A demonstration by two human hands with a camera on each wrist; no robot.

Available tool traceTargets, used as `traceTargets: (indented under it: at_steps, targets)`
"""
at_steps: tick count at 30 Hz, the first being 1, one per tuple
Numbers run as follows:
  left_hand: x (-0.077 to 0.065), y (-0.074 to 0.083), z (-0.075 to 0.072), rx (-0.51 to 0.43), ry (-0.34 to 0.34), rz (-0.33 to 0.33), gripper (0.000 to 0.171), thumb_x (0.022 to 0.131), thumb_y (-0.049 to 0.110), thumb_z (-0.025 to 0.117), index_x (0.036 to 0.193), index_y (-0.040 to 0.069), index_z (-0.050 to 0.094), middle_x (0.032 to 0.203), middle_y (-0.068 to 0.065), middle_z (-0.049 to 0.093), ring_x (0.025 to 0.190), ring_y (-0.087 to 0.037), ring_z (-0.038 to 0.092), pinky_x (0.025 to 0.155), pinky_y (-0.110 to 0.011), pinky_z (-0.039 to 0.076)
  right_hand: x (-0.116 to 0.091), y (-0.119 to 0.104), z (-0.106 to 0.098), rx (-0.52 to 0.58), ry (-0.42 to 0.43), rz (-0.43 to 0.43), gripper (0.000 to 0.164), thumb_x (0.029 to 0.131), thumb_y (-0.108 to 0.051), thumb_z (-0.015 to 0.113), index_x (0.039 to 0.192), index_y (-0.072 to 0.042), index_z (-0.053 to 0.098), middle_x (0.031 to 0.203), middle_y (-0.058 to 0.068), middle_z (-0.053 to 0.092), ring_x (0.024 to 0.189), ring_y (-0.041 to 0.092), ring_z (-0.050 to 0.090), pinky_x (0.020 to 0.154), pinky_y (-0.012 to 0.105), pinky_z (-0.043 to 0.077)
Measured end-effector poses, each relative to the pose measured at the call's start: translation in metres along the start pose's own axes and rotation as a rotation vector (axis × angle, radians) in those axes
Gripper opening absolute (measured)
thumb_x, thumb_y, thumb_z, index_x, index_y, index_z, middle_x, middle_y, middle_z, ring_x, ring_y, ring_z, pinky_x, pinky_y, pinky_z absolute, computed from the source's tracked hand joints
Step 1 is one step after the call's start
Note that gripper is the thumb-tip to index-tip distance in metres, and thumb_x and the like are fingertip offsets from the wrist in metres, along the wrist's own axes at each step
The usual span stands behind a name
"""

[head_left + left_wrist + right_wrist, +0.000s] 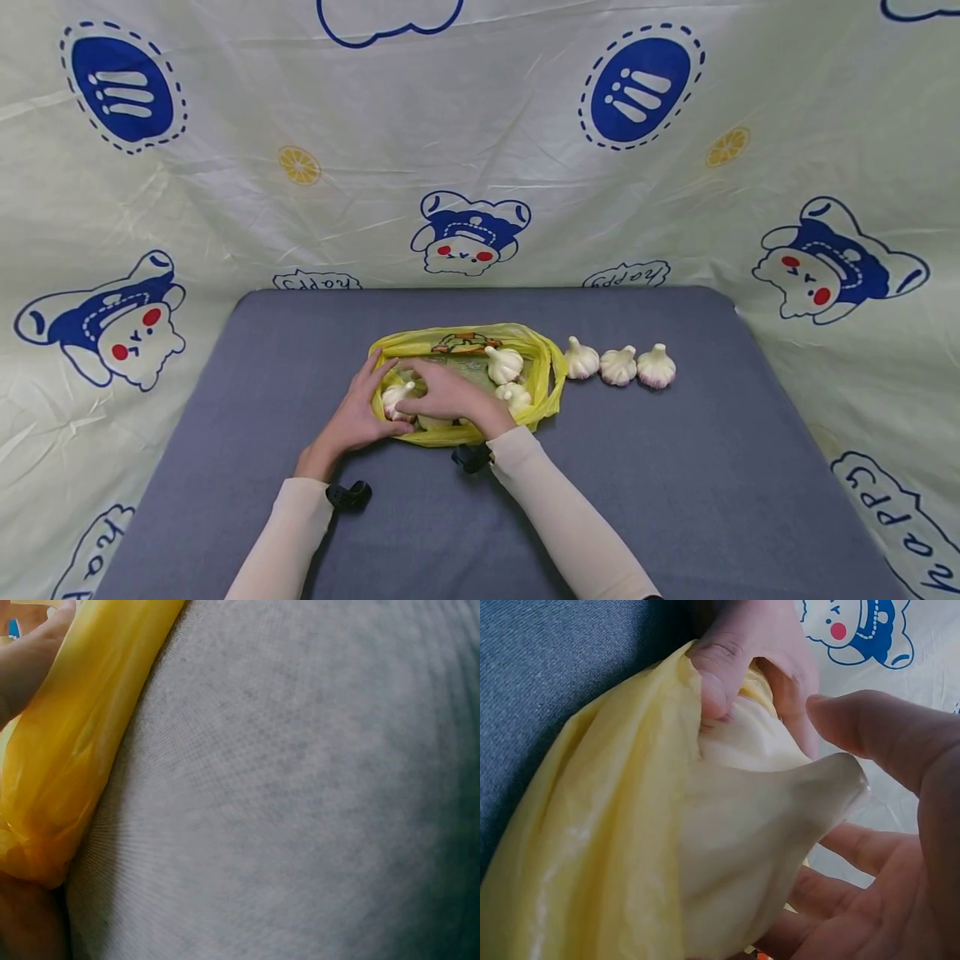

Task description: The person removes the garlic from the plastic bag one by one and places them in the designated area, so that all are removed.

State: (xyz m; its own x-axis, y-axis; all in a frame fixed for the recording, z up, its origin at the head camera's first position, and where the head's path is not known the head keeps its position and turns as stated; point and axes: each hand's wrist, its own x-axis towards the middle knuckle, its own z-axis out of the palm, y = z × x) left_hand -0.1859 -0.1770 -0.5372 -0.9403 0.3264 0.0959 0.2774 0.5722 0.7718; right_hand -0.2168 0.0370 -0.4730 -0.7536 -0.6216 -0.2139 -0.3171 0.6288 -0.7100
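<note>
A yellow plastic bag (543, 354) lies with its mouth spread wide, an orange print on its far inner side. My left hand (358, 410) holds the bag's left end, thumb over the near rim and fingers at the far rim. Inside that end sits a garlic bulb (394, 402), its neck pointing up. Around this bulb reaches my right hand (448, 392); in the right wrist view its thumb (855, 720) stands apart from the neck of the garlic. Two more bulbs, an upper one (505, 365) and a lower one (514, 397), lie in the bag's right part.
Just right of the bag, three garlic bulbs stand in a row: a left (582, 358), a middle (618, 367) and a right one (656, 367). A blue-grey cloth (712, 483) covers the table. Behind its far edge hangs a printed curtain (510, 125).
</note>
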Motion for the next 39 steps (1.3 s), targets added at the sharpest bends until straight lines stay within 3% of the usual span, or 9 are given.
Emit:
traceTargets:
  at_steps: [5,11,18,30,39]
  targets:
    - [-0.0003,0.0000,0.0007,-0.004,0.002,-0.009,0.110,0.071,0.036,0.095,0.160,0.013,0.036,0.173,-0.015,0.007,0.156,-0.048,0.008,0.116,-0.077,0.020,0.0012,-0.0015,0.0018,0.020,-0.001,-0.030,0.068,0.096,-0.045,0.069,0.156,-0.024,0.044,0.150,0.012,0.056,0.124,0.024,0.063,0.103,0.043,0.053]
    - [0.0000,-0.0013,0.0014,0.004,0.004,-0.011,0.110,0.071,0.036,0.095,0.160,0.013,0.036,0.174,-0.015,0.007,0.156,-0.048,0.009,0.116,-0.076,0.020,0.0021,-0.0040,0.0025,0.019,-0.003,-0.042,0.068,0.094,-0.044,0.069,0.155,-0.025,0.045,0.150,0.011,0.056,0.128,0.024,0.061,0.103,0.042,0.053]
    - [-0.0003,-0.0022,0.0017,0.006,0.008,0.001,0.110,0.070,0.034,0.095,0.160,0.012,0.036,0.174,-0.015,0.007,0.156,-0.048,0.010,0.117,-0.076,0.020,0.0021,-0.0050,0.0024,0.045,-0.007,-0.066,0.068,0.095,-0.038,0.071,0.155,-0.022,0.045,0.144,0.013,0.061,0.118,0.024,0.066,0.095,0.037,0.055]
    - [0.0001,-0.0018,0.0015,-0.008,0.001,-0.001,0.111,0.070,0.034,0.096,0.161,0.013,0.035,0.174,-0.013,0.005,0.157,-0.046,0.008,0.117,-0.076,0.020,0.0033,-0.0056,-0.0009,0.041,-0.002,-0.104,0.061,0.092,-0.030,0.077,0.147,-0.014,0.055,0.139,0.012,0.064,0.121,0.025,0.064,0.098,0.037,0.054]
    - [0.0001,-0.0028,0.0011,-0.011,-0.002,0.003,0.111,0.072,0.035,0.095,0.161,0.013,0.034,0.174,-0.014,0.005,0.157,-0.047,0.008,0.116,-0.077,0.020,0.0072,-0.0072,0.0028,-0.013,0.033,-0.175,0.025,0.095,-0.024,0.074,0.119,-0.017,0.073,0.125,-0.001,0.070,0.097,0.011,0.063,0.085,0.026,0.052]
